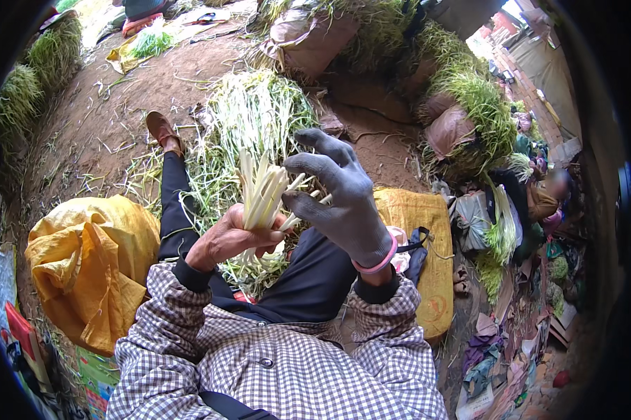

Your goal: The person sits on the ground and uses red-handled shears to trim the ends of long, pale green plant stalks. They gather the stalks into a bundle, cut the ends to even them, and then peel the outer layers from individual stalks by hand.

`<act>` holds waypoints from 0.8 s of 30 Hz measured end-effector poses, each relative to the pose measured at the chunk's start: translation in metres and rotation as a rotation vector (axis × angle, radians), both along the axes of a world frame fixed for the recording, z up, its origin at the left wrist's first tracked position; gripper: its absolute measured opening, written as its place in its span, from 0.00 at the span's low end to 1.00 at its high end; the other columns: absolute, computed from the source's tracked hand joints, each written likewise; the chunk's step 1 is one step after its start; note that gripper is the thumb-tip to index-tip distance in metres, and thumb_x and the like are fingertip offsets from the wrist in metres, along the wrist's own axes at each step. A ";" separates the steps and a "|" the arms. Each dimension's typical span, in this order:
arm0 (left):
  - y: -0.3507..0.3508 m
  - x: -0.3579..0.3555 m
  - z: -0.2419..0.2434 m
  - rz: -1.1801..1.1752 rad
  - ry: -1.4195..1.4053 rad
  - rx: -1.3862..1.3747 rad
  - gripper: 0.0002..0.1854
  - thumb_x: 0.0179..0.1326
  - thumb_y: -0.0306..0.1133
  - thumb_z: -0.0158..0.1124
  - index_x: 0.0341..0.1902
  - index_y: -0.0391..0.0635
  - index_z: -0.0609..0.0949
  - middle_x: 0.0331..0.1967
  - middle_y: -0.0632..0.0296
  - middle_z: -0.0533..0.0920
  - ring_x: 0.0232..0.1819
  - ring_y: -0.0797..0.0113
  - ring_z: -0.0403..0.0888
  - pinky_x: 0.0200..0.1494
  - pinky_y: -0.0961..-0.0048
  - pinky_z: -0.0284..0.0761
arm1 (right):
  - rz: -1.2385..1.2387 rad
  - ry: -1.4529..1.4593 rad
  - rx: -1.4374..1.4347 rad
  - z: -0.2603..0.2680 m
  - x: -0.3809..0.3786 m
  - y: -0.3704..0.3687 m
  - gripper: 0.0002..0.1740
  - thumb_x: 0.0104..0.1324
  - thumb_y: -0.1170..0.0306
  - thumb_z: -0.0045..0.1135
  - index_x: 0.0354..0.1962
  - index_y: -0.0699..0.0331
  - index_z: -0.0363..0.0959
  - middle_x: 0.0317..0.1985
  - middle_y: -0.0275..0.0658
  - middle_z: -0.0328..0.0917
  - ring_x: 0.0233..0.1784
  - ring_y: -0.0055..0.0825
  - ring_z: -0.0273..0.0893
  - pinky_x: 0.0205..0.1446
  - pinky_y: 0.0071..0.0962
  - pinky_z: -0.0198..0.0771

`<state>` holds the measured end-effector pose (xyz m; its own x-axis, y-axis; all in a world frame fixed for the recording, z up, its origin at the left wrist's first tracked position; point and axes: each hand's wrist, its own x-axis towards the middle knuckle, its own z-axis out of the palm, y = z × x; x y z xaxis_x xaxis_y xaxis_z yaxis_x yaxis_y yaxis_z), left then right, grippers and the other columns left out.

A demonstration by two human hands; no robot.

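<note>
My bare left hand (242, 233) is closed around a bundle of pale yellow-white plant stalks (263, 194), whose tops fan upward. Several stalks lean out to the right, close to the thumb of my right hand (339, 197). That hand wears a grey knit glove with a pink band at the wrist, and its fingers are curved and spread apart. Whether the glove touches the stalk ends is hard to see. Beyond both hands, a heap of long pale-green stalks (260, 113) lies on the ground, spreading between my legs.
A bunched orange-yellow sack (92, 262) sits to my left. At my right lies a flat yellow woven sack (431, 252). Wrapped bundles of greens (467, 121) stand at the back right. Another person (546, 197) is at the far right beside more stalks (499, 226).
</note>
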<state>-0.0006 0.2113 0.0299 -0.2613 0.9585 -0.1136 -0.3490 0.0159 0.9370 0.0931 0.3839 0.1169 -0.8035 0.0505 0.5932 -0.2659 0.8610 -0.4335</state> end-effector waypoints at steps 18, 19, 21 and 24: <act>-0.001 0.002 0.002 -0.042 -0.065 -0.006 0.10 0.58 0.28 0.65 0.42 0.37 0.80 0.23 0.66 0.77 0.23 0.77 0.74 0.26 0.81 0.69 | 0.074 -0.031 -0.066 -0.002 0.004 0.007 0.24 0.47 0.68 0.73 0.43 0.59 0.76 0.56 0.46 0.70 0.60 0.40 0.68 0.61 0.36 0.65; -0.002 0.001 0.002 -0.056 -0.070 -0.004 0.10 0.59 0.30 0.66 0.42 0.38 0.80 0.24 0.67 0.77 0.25 0.79 0.74 0.26 0.81 0.71 | 0.081 -0.029 -0.094 -0.002 0.003 0.005 0.24 0.47 0.68 0.73 0.43 0.59 0.76 0.56 0.46 0.70 0.60 0.40 0.68 0.61 0.36 0.65; -0.002 0.000 0.002 -0.073 -0.071 -0.003 0.10 0.59 0.31 0.66 0.41 0.39 0.81 0.25 0.68 0.78 0.26 0.80 0.75 0.27 0.82 0.71 | 0.081 -0.040 -0.132 -0.002 0.003 0.002 0.24 0.47 0.68 0.73 0.43 0.59 0.76 0.56 0.46 0.70 0.60 0.40 0.68 0.61 0.36 0.65; -0.003 0.000 0.004 -0.087 -0.064 -0.007 0.10 0.59 0.30 0.66 0.42 0.39 0.81 0.24 0.69 0.78 0.26 0.80 0.74 0.26 0.82 0.71 | 0.061 -0.089 -0.123 -0.003 0.001 -0.001 0.23 0.47 0.68 0.73 0.42 0.59 0.76 0.56 0.46 0.70 0.59 0.41 0.68 0.61 0.36 0.65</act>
<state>-0.0004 0.2085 0.0342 -0.1692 0.9764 -0.1343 -0.4051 0.0553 0.9126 0.0942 0.3826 0.1142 -0.8563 0.0682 0.5120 -0.2717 0.7836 -0.5588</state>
